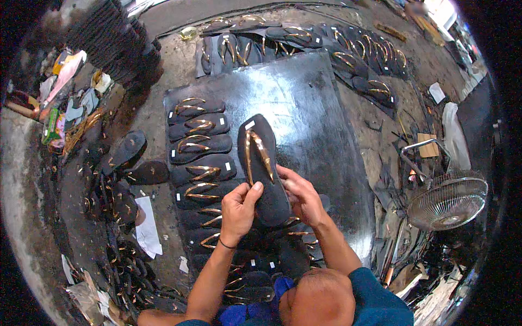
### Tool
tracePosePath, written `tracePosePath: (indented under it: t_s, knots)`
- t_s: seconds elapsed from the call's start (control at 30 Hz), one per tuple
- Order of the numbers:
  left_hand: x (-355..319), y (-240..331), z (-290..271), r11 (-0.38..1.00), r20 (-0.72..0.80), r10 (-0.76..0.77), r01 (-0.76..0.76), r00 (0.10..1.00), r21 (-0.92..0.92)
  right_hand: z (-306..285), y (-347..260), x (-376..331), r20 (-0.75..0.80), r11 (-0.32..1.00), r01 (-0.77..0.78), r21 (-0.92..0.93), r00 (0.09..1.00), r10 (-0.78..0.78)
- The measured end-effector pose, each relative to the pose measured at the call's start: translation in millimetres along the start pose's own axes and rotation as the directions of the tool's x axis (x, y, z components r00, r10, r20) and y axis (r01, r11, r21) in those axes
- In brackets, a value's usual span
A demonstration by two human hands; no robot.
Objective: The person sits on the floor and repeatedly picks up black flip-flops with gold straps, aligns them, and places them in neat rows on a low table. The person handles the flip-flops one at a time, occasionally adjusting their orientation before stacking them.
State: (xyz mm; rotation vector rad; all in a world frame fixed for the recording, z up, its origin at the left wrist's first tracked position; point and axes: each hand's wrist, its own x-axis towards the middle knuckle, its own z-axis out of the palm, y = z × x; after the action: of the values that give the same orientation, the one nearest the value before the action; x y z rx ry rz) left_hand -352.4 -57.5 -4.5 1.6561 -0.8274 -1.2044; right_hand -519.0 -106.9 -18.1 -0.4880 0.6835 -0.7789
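Black sandal [262, 173] with gold straps held between left grip [239, 209] and right grip [302, 196], similar sandals [212, 144] rowed along a shiny dark board [312, 122], fan [448, 204] at right.

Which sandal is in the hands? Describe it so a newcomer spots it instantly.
Find the big shiny black panel mid-picture. Above it, the left hand and right hand hold one black sandal with gold straps. Unlike the column of sandals lying crosswise to its left, its toe points toward the picture's top.
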Motion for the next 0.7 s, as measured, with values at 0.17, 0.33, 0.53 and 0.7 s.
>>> tracePosePath:
  t_s: [0.17, 0.33, 0.53, 0.7]
  knots:
    - [-1, -6, 9, 0.959, -0.163, 0.223, -0.186, 0.961, 0.213, 4, 23, 0, -0.011, 0.763, 0.201, -0.615, 0.965, -0.262]
    - [-2, -8, 15, 0.918, -0.249, 0.325, -0.241, 0.912, 0.314, 2, 23, 2, -0.081, 0.81, 0.1, -0.578, 0.98, -0.179]
    - [-7, 1, -14, 0.973, -0.196, 0.206, -0.222, 0.959, -0.065, -12, 46, -9, -0.123, 0.882, 0.051, -0.469, 0.985, -0.122]
    - [-20, -19, -5, 0.959, -0.125, 0.24, -0.215, 0.963, 0.184, -2, 48, -9, -0.127, 0.912, 0.008, -0.41, 0.99, -0.065]
